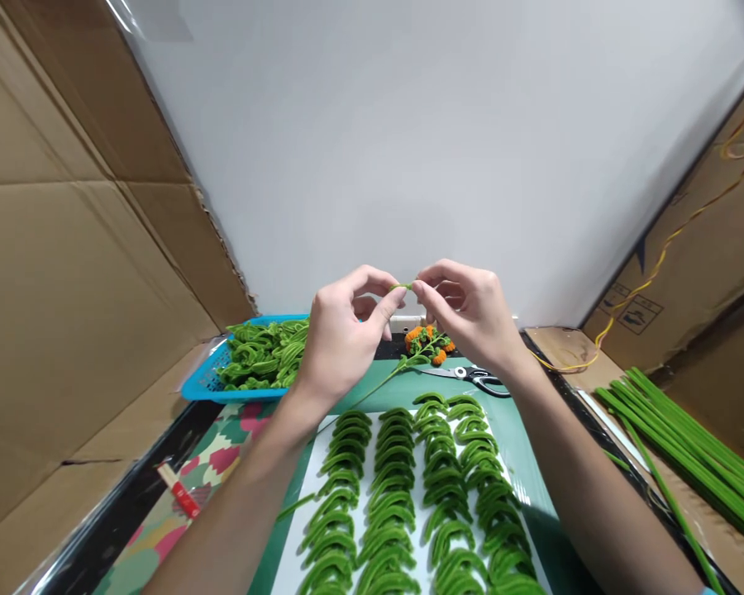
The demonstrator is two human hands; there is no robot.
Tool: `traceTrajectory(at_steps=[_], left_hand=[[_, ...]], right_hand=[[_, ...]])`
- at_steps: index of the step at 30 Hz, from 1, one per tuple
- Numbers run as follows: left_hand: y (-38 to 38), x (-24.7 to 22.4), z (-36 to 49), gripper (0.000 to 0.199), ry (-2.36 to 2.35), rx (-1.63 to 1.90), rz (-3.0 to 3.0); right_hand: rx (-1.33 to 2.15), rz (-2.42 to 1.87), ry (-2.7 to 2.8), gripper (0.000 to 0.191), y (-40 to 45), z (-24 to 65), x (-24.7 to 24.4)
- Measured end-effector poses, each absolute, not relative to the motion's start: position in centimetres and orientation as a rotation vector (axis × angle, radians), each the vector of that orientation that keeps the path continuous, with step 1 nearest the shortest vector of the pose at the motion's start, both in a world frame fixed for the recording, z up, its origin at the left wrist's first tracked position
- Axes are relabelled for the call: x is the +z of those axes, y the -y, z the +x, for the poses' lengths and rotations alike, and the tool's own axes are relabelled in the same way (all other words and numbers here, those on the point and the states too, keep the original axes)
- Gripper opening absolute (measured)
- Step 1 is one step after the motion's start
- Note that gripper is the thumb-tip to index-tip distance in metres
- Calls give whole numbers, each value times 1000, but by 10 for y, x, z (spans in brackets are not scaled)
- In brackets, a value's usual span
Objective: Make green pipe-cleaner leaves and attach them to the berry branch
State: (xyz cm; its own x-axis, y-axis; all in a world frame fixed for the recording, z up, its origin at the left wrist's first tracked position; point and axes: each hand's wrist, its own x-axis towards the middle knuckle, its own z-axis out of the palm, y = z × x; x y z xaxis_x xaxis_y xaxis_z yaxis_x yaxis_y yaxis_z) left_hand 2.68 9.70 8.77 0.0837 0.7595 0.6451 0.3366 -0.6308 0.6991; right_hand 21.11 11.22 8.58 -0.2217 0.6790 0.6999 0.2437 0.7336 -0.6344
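Between my two hands, raised above the far part of the table, is a short green pipe cleaner piece (407, 286). My left hand (355, 326) pinches one end with thumb and forefinger. The other end is pinched the same way by my right hand (465, 306). Below them, rows of bent green pipe cleaner pieces (392, 487) lie in columns on a white sheet (298, 541). Behind my hands lies an orange and green pipe cleaner flower stem (431, 340), partly covered. Scissors (471, 376) with black handles rest beneath my right wrist.
A blue basket (202, 384) at the left holds a heap of green pipe cleaner pieces (264, 351). Long green pipe cleaners (694, 454) lie at the right. Cardboard walls (68, 207) flank the table. A red-and-white packet (183, 496) sits on patterned cloth. Yellow wire (651, 281) hangs at right.
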Motion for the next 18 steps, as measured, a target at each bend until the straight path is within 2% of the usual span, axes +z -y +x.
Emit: traceTrajectory(at_steps=[5, 11, 18], left_hand=[[-93, 89, 29, 14, -1151, 1567, 2032], [-84, 86, 37, 15, -1189, 1649, 2011], [-86, 90, 31, 13, -1275, 1646, 2104]], right_hand=[[375, -705, 1795, 17, -112, 210, 83], [-142, -727, 1702, 20, -109, 199, 75], [-75, -717, 1793, 16, -109, 201, 79]])
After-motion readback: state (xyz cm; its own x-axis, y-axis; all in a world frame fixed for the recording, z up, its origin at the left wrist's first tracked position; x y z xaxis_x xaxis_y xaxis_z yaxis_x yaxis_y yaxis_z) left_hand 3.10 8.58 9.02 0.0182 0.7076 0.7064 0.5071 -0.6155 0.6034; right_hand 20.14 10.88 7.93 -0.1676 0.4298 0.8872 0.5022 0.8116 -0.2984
